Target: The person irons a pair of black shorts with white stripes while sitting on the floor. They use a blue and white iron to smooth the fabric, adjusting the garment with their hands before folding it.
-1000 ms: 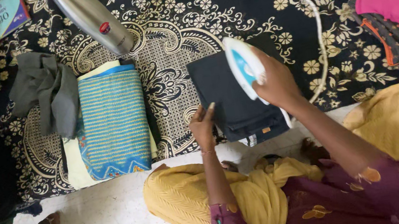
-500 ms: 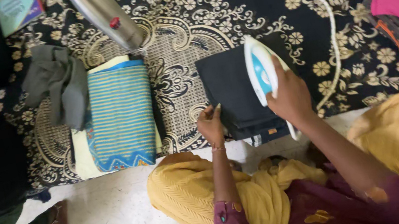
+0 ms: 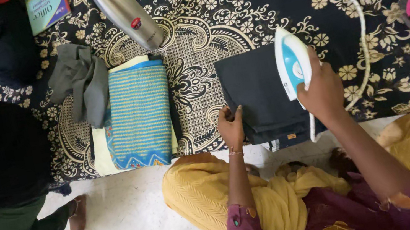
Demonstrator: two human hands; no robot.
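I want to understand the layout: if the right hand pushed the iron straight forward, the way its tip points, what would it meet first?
The right hand holds the iron, tip pointing away. Ahead looks like bare patterned cloth; the white cord runs beside, probably not across.

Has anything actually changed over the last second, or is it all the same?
Little: the right hand keeps gripping the iron on the folded dark garment, nudging it slightly. The left hand still pins the garment's edge. The striped cloth and steel flask stayed put.
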